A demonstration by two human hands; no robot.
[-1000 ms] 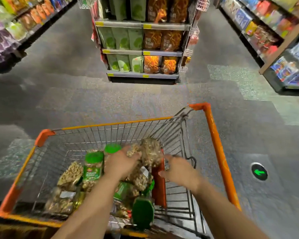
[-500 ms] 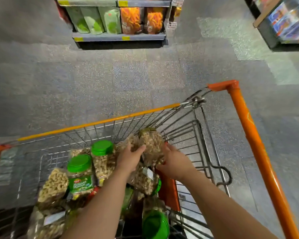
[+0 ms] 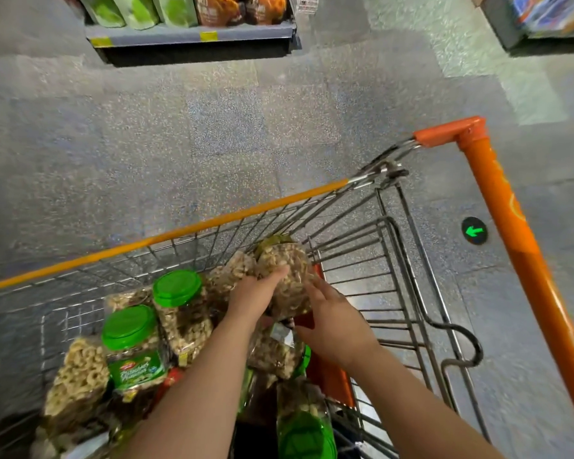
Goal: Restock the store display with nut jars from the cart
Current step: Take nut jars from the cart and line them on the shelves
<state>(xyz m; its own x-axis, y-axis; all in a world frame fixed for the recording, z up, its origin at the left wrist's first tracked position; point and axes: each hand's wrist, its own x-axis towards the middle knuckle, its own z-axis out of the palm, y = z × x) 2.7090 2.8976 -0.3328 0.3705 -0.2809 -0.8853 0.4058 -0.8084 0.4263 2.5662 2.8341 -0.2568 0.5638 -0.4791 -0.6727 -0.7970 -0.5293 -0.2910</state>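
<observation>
I see the cart (image 3: 362, 246) as bare shiny metal wire with glossy orange plastic rails. Nut jars (image 3: 131, 356) look clear smooth plastic, glossy green plastic lids, paper label. Floor (image 3: 179, 127) is speckled, matt stone-like tile.

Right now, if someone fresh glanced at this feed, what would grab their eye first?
Probably the two hands meeting on a clear nut jar at the far right corner of the wire cart: the left hand grips its side, the right hand touches it with spread fingers. Next, the bright green lids of jars heaped at the cart's left, then the orange handle bar running down the right.
</observation>
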